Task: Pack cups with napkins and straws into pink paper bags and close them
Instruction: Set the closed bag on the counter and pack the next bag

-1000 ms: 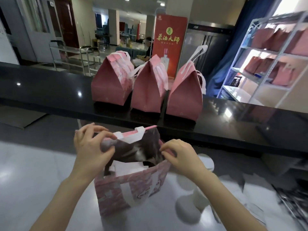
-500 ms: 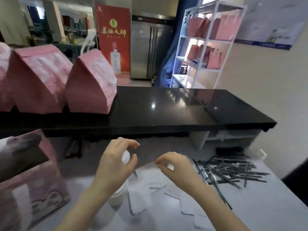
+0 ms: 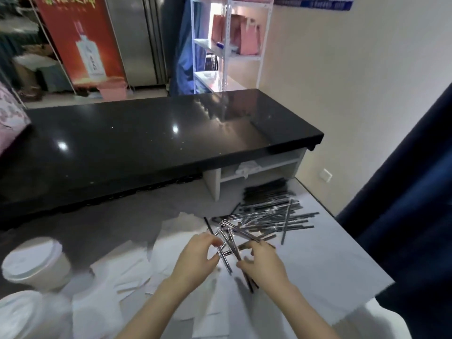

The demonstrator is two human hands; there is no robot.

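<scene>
Several black straws in clear wrappers [image 3: 269, 216] lie in a loose pile on the white table [image 3: 318, 265]. My left hand [image 3: 195, 258] is at the pile's near edge, with forefinger and thumb curled round one straw [image 3: 224, 256]. My right hand [image 3: 263, 263] is just beside it, its fingers and thumb curled round another straw [image 3: 250, 285] that sticks out below the palm. White napkins [image 3: 127, 270] are spread to the left of my hands. Two white lidded cups [image 3: 34, 263] stand at the far left. A pink bag [image 3: 9, 118] shows at the left edge.
A long black counter [image 3: 159, 133] runs across behind the table. A white shelf rack [image 3: 227, 50] with pink bags stands at the back. Dark blue fabric [image 3: 403, 216] hangs on the right, next to the table's edge.
The view has swung right, away from the pink bags. Both hands have moved from the open bag, past the cup and napkins, onto the straw pile and have taken hold of straws.
</scene>
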